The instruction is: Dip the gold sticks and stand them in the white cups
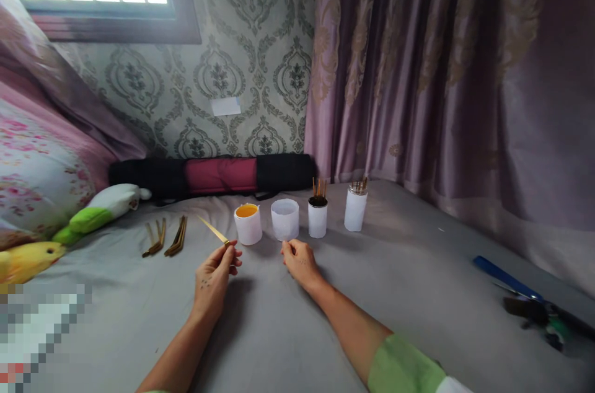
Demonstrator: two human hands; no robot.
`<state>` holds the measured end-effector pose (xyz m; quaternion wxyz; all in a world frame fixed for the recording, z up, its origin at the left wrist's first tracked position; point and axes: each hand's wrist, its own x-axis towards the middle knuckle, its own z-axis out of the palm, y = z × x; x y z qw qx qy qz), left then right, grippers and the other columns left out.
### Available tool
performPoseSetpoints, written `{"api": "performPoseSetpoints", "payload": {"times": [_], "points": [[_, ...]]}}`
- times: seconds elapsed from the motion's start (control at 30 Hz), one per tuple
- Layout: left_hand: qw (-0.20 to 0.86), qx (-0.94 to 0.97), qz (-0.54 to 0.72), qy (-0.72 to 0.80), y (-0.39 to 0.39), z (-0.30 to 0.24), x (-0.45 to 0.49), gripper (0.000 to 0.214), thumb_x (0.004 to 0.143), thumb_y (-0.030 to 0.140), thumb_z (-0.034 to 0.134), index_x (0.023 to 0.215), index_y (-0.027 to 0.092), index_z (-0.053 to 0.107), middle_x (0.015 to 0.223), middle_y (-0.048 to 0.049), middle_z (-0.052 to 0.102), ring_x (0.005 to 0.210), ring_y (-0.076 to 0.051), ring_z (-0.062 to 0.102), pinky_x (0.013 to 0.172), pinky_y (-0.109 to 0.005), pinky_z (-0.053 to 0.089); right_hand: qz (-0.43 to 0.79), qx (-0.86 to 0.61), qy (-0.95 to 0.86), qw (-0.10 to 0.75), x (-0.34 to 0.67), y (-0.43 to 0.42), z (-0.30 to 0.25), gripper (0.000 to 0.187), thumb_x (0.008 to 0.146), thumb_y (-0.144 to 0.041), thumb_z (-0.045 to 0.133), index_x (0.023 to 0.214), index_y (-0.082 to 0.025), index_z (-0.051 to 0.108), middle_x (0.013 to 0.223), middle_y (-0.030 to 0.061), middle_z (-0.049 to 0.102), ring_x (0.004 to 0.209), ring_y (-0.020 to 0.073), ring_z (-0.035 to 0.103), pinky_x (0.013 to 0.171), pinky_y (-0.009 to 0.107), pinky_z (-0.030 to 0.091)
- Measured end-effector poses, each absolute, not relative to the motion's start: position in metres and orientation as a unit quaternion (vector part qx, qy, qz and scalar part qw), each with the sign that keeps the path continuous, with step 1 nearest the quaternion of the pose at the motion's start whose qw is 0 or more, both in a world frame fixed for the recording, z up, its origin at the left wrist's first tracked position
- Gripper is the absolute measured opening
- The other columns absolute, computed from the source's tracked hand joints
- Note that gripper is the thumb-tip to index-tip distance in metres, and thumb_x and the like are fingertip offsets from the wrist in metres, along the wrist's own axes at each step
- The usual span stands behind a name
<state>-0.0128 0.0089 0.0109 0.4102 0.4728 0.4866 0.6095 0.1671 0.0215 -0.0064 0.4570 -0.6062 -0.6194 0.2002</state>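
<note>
My left hand (216, 272) pinches the end of a thin yellow stick (212, 229), which points up and to the left. It hovers in front of a white-wrapped cup (249, 232) with an orange-yellow inside. Just in front of a whitish cup (285, 222), my right hand (300, 261) has its fingers pressed together; what they hold, if anything, cannot be made out. Right of that stands a white-wrapped container (317, 222) with a dark inside and thin brown sticks upright in it. Beside it is a taller white-wrapped jar (356, 210), also with brown sticks in its top.
Two small bunches of brown sticks (155, 239) lie on the grey sheet at left. Stuffed toys (100, 207) rest beyond them. A long black and maroon bag (220, 175) lines the wall. At right lies a blue-handled item (506, 277) among dark objects.
</note>
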Motion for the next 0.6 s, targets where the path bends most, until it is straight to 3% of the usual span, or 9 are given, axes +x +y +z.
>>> {"api": "performPoseSetpoints", "payload": {"times": [0.4, 0.6], "points": [[0.308, 0.592, 0.545, 0.507, 0.005, 0.006, -0.011, 0.041, 0.075, 0.044, 0.047, 0.102, 0.014, 0.056, 0.076, -0.0036, 0.058, 0.062, -0.012, 0.052, 0.052, -0.022, 0.041, 0.231, -0.57, -0.623, 0.484, 0.168, 0.023, -0.01, 0.037, 0.082, -0.038, 0.036, 0.068, -0.015, 0.061, 0.05, 0.0011, 0.055, 0.047, 0.0094, 0.049, 0.047, 0.019, 0.033], [0.25, 0.641, 0.521, 0.505, 0.005, 0.002, -0.011, 0.038, 0.078, 0.04, 0.043, 0.104, 0.016, 0.056, 0.08, -0.0044, 0.059, 0.067, -0.013, 0.055, 0.061, -0.025, 0.045, 0.264, -0.561, -0.612, 0.491, 0.169, 0.022, -0.007, 0.036, 0.081, -0.04, 0.036, 0.072, -0.015, 0.061, 0.05, 0.0003, 0.054, 0.044, 0.0089, 0.048, 0.045, 0.019, 0.034]]}}
